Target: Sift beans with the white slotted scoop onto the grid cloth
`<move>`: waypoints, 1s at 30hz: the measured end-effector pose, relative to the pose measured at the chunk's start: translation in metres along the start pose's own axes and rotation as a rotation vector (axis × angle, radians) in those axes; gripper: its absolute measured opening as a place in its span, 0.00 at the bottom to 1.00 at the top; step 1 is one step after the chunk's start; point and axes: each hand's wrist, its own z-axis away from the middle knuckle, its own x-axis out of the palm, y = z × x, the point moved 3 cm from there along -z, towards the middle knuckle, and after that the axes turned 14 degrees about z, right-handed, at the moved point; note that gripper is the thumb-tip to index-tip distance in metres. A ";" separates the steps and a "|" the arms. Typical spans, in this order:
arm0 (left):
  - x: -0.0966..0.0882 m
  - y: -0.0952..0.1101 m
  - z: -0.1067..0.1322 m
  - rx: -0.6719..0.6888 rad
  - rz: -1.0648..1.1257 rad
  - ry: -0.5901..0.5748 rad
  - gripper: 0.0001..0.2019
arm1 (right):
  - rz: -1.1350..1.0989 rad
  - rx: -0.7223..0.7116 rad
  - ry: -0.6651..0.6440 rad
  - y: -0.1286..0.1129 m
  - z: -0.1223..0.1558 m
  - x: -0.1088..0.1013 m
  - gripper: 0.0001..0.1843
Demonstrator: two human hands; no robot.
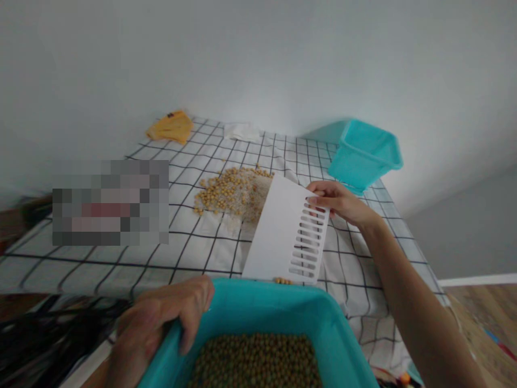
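My left hand [161, 318] grips the near-left rim of a turquoise plastic basin [323, 318] full of yellow-brown beans [258, 361]. My right hand [339, 202] holds the upper right edge of a flat white plastic board [278, 231] with a row of slots along one side. The board rests tilted on the checked tablecloth, its lower edge just at the basin's far rim. A few beans [283, 281] lie by that edge. Beyond the board's far end, a loose pile of beans [230, 191] mixed with pale grains is spread on the cloth.
A white tablecloth [194, 248] with a black grid covers the table. A second turquoise basket [365, 153] lies tipped at the far right corner. A yellow cloth [172, 127] and a white cloth [242, 131] lie at the far edge by the wall. A blurred patch sits left.
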 end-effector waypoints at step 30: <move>0.005 0.002 -0.003 0.056 0.009 0.017 0.30 | 0.038 -0.022 0.454 0.002 0.019 -0.049 0.08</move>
